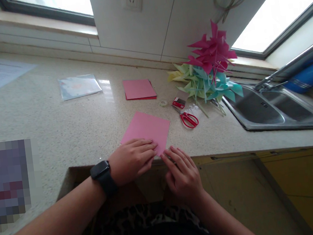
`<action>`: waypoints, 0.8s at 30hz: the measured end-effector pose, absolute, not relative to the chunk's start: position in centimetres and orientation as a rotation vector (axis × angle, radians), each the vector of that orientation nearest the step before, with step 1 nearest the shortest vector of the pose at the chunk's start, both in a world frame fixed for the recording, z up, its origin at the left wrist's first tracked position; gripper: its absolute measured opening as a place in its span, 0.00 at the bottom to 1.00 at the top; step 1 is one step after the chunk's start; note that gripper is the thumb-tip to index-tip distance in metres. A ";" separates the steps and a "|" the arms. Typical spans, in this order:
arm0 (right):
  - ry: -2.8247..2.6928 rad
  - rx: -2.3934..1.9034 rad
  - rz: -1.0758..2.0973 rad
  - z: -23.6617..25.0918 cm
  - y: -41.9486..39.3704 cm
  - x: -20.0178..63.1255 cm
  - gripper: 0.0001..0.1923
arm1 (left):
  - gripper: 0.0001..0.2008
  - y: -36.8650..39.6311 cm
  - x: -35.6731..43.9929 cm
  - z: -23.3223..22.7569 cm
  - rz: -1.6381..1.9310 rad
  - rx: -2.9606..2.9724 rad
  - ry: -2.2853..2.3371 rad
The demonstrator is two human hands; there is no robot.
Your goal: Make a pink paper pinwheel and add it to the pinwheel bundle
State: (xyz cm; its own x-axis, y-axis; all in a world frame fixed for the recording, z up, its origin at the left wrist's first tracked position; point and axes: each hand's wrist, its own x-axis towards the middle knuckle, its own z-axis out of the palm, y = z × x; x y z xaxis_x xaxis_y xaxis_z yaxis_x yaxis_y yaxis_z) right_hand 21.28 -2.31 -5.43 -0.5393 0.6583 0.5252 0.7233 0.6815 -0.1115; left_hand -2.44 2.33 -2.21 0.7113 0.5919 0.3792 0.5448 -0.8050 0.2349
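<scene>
A square sheet of pink paper (147, 125) lies turned at an angle on the speckled counter, one corner at the front edge. My left hand (134, 159), with a dark watch on its wrist, rests flat across the sheet's lower left part, fingers stretched out. At the near corner, my right hand (182, 171) touches the paper with its fingertips; its fingers are extended and its palm hangs past the counter edge. Beyond the sheet sits a small stack of pink and red paper squares (139, 88). Red-handled scissors (188, 119) lie to its right.
Paper pinwheels (210, 66) in pink, green, yellow and blue are heaped by the wall. Near them are a small red-and-dark packet (179, 101) and a tape roll (163, 103). A clear plastic sleeve (79, 86) lies at the back left; a steel sink (246, 111) is right.
</scene>
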 end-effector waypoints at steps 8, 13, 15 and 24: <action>-2.356 -1.110 -0.186 -5.4 -2.1 20.9 0.26 | 0.14 2.4 -2.4 -2.3 0.661 2.802 0.947; -2.341 -1.096 -0.159 -5.4 -2.0 20.9 0.25 | 0.13 2.4 -2.4 -2.3 0.662 2.810 0.941; -2.336 -1.078 -0.142 -5.4 -2.1 21.1 0.26 | 0.13 2.4 -2.4 -2.2 0.665 2.813 0.937; -2.361 -1.071 -0.166 -5.6 -2.1 21.2 0.28 | 0.13 2.3 -2.4 -2.3 0.670 2.802 0.942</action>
State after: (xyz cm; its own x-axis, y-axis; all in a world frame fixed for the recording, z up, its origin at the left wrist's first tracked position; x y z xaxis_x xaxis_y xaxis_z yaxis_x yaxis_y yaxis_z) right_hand 21.22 -2.15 -5.62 -0.5406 0.6625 0.5186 0.7284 0.6769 -0.1054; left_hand -2.41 2.34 -2.27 0.7100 0.5973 0.3730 0.5486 -0.8012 0.2390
